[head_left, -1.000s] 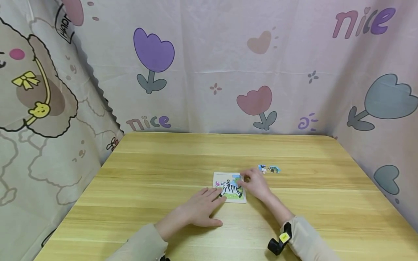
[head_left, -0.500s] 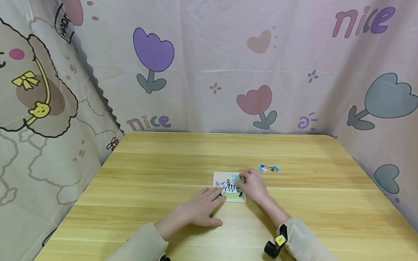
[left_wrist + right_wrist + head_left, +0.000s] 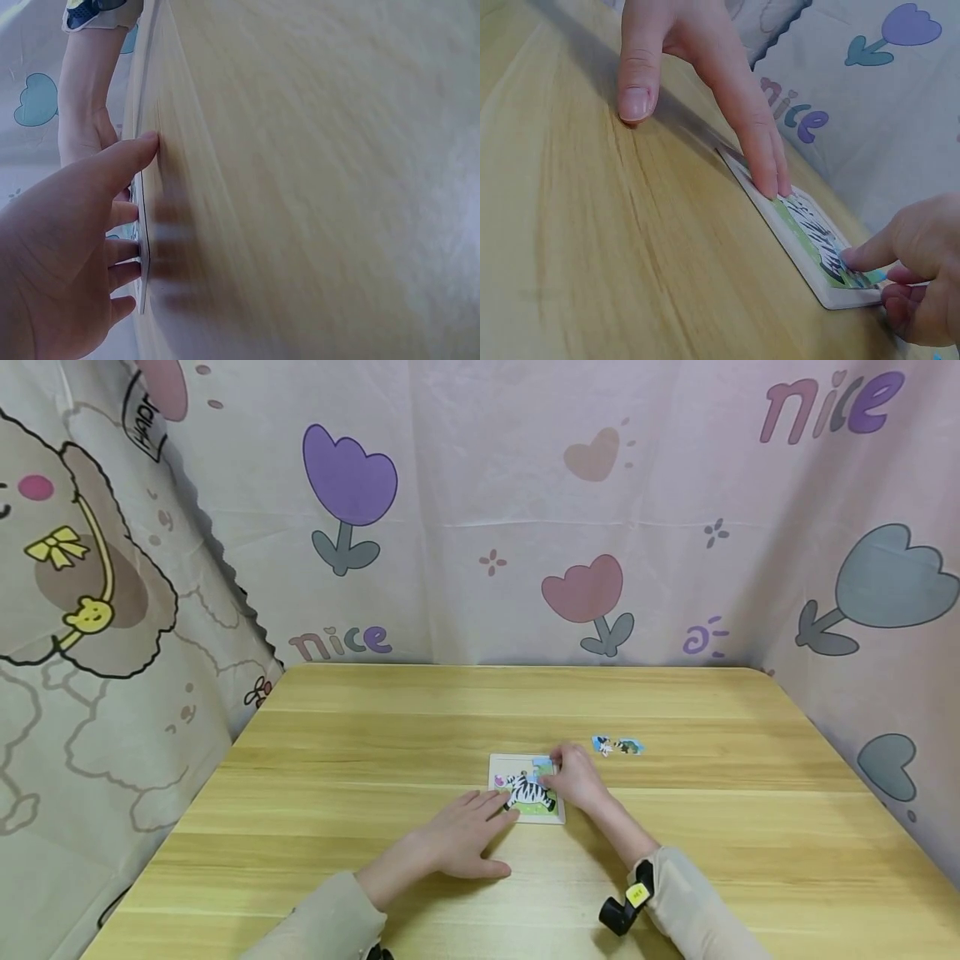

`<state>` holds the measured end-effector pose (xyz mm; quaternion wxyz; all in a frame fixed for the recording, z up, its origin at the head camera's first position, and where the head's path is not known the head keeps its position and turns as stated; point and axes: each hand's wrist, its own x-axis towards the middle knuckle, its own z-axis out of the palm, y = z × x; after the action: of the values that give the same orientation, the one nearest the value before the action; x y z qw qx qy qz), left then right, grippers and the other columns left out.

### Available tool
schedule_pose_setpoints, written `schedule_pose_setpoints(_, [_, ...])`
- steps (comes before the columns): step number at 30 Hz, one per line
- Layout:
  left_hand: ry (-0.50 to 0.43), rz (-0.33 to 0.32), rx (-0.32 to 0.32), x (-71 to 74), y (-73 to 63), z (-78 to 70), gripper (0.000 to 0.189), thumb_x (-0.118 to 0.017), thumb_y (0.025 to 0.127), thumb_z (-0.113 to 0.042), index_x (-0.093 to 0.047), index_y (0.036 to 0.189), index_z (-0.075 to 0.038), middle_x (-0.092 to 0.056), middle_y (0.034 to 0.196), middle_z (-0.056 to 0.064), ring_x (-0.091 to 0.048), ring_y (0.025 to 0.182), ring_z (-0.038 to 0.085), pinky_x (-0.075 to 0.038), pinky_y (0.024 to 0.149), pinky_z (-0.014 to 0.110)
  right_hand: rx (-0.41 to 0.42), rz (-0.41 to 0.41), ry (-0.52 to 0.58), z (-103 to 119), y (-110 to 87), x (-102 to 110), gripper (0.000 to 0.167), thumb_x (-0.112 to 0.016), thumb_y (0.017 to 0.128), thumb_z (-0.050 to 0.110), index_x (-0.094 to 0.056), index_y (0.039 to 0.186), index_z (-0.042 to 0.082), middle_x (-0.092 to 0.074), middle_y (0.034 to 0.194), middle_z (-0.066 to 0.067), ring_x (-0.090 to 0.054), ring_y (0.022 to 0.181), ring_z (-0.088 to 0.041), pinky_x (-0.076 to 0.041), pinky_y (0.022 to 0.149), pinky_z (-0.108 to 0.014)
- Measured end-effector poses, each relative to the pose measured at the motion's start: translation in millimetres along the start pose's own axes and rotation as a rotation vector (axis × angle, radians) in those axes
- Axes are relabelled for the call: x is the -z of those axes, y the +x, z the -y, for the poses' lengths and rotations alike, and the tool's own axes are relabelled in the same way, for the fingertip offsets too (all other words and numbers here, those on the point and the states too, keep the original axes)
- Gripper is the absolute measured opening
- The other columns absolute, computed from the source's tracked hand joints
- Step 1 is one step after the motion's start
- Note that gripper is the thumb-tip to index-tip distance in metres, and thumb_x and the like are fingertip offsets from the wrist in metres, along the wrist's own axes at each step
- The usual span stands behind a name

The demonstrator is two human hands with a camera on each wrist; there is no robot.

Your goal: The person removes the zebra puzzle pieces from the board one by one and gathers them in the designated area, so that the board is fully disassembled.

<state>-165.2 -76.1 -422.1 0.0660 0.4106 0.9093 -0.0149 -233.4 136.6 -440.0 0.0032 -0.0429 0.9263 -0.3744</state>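
A small zebra jigsaw puzzle [image 3: 527,792] lies in its pale tray [image 3: 500,762] on the table. Several pieces make up the zebra and green grass; the tray's upper left part shows bare. My left hand [image 3: 468,837] rests with straight fingertips on the tray's lower left, thumb spread out toward me. At the upper right edge, my right hand [image 3: 580,777] has its thumb on the picture and its other fingers curled at the rim. A blue-edged puzzle piece [image 3: 880,277] shows between that thumb and fingers, partly hidden by them.
Two loose puzzle pieces, one blue with black and white [image 3: 602,744] and one blue and green [image 3: 629,746], lie beyond the right hand. The wooden table [image 3: 360,718] runs back to a printed curtain [image 3: 465,468].
My right hand stays at the tray's upper right corner, its wrist and forearm shifting slightly left. The left hand and the loose pieces hold their places.
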Motion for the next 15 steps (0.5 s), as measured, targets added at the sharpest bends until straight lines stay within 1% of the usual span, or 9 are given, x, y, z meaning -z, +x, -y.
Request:
schedule_pose_setpoints(4, [-0.005, -0.003, 0.0, -0.7, -0.1, 0.3, 0.075, -0.049, 0.086, -0.06, -0.034, 0.144, -0.014, -0.026, 0.15, 0.01, -0.024, 0.137, 0.025, -0.021, 0.111, 0.042, -0.003, -0.005, 0.036, 1.4, 0.5, -0.7, 0.04, -0.076, 0.071, 0.005, -0.056, 0.104, -0.005, -0.056, 0.089, -0.009, -0.053, 0.081, -0.022, -0.049, 0.074, -0.036])
schedule_pose_setpoints(7, [-0.007, -0.002, 0.0, -0.7, -0.2, 0.1, 0.076, -0.049, 0.086, -0.06, -0.034, 0.144, -0.015, -0.025, 0.15, 0.01, -0.023, 0.137, 0.025, -0.02, 0.111, 0.042, 0.035, -0.029, 0.074, 0.4, -1.5, -1.3, 0.034, -0.073, 0.073, 0.001, -0.055, 0.102, -0.003, -0.057, 0.083, -0.007, -0.054, 0.075, -0.02, -0.05, 0.069, -0.033])
schedule_pose_setpoints(12, [-0.005, 0.001, 0.001, -0.1, -0.3, 0.0, 0.076, -0.049, 0.085, -0.061, -0.034, 0.144, -0.015, -0.024, 0.151, 0.01, -0.023, 0.137, 0.024, -0.02, 0.111, 0.041, 0.12, -0.084, 0.156, -5.0, -3.4, -2.4, 0.022, -0.067, 0.077, -0.006, -0.055, 0.096, -0.003, -0.059, 0.078, -0.007, -0.057, 0.071, -0.018, -0.051, 0.066, -0.029])
schedule_pose_setpoints(15, [0.001, -0.004, 0.002, 0.2, -0.5, 0.1, 0.076, -0.049, 0.085, -0.061, -0.034, 0.144, -0.015, -0.025, 0.151, 0.01, -0.023, 0.137, 0.024, -0.02, 0.111, 0.041, 0.135, -0.092, 0.185, -8.0, -2.7, -1.8, 0.021, -0.066, 0.078, -0.006, -0.056, 0.096, -0.002, -0.06, 0.078, -0.007, -0.057, 0.07, -0.018, -0.051, 0.064, -0.027])
